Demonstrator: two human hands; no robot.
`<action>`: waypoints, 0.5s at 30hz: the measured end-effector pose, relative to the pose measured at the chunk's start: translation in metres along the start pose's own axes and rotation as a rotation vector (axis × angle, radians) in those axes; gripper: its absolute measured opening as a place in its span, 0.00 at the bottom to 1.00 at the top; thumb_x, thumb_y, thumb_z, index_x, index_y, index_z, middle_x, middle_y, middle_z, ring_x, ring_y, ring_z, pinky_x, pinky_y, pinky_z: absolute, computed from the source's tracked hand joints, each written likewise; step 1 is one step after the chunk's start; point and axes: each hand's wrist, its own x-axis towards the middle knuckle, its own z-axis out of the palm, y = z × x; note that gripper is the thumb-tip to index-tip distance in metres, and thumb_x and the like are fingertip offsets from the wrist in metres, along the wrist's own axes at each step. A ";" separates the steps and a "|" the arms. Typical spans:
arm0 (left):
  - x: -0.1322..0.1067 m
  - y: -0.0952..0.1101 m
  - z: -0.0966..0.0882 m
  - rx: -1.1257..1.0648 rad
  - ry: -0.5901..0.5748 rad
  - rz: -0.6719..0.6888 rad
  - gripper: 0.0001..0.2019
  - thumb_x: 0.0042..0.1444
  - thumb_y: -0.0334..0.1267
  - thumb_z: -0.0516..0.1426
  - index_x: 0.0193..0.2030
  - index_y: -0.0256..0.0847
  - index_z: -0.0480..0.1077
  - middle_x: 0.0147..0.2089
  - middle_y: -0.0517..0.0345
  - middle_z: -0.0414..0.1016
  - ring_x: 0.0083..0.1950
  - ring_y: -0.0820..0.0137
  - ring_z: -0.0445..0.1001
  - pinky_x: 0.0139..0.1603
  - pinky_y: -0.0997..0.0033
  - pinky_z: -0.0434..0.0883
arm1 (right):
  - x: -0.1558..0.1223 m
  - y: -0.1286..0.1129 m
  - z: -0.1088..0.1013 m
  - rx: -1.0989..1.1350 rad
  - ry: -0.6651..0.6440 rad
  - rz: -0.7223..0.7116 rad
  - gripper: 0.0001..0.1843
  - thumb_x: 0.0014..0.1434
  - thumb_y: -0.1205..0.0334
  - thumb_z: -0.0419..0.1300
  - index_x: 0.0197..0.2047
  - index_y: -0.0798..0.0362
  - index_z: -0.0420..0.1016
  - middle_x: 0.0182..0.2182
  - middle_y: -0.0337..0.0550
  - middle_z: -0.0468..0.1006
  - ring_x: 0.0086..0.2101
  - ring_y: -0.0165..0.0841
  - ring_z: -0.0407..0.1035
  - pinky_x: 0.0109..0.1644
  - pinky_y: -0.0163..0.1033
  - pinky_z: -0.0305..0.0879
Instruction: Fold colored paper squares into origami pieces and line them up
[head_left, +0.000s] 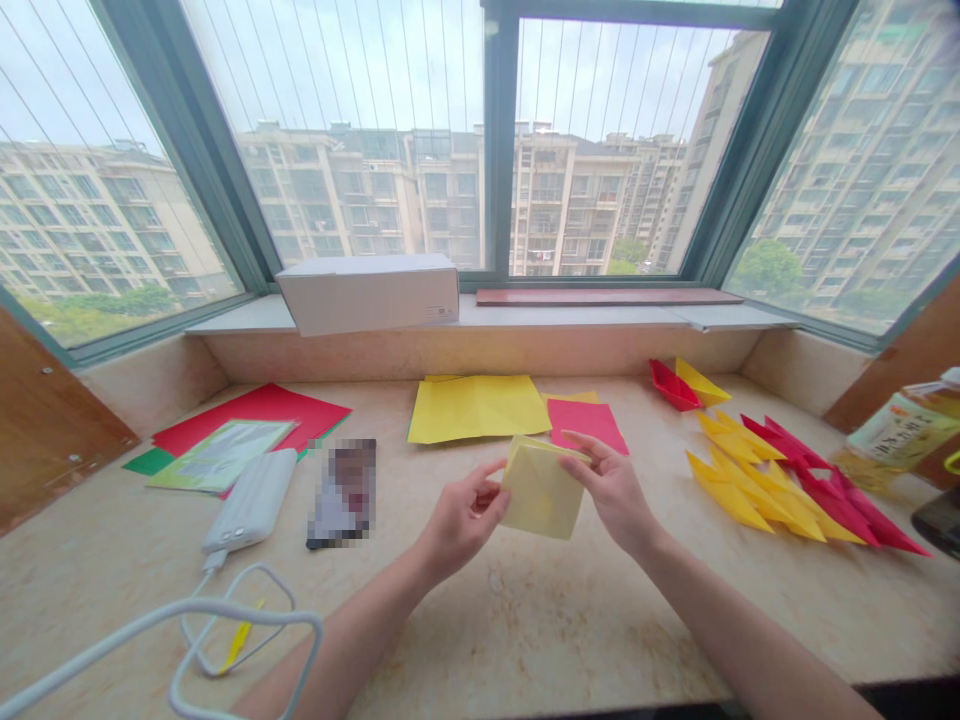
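Note:
Between my two hands I hold a pale yellow folded square of paper (541,495) above the stone counter. My left hand (463,515) pinches its left edge between thumb and fingers. At the upper right corner, my right hand (611,490) grips it with thumb and fingertips. The paper has more than one layer, parted a little along the top. Just behind it lie a red paper square (589,422) and larger yellow sheets (480,408).
Several folded yellow paper pieces (757,485) and red ones (855,495) lie right, near an oil bottle (896,430). Left are red sheets (247,420), a white power bank (251,500) with a cable (247,610), and a phone-like object (343,495). A white box (371,295) sits on the sill.

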 end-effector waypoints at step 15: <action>0.003 0.008 0.006 -0.028 0.167 -0.116 0.20 0.61 0.55 0.56 0.39 0.36 0.70 0.34 0.53 0.77 0.33 0.66 0.75 0.31 0.73 0.69 | -0.019 -0.004 0.021 -0.053 -0.299 0.049 0.22 0.59 0.43 0.63 0.44 0.53 0.82 0.36 0.45 0.84 0.37 0.42 0.78 0.41 0.44 0.73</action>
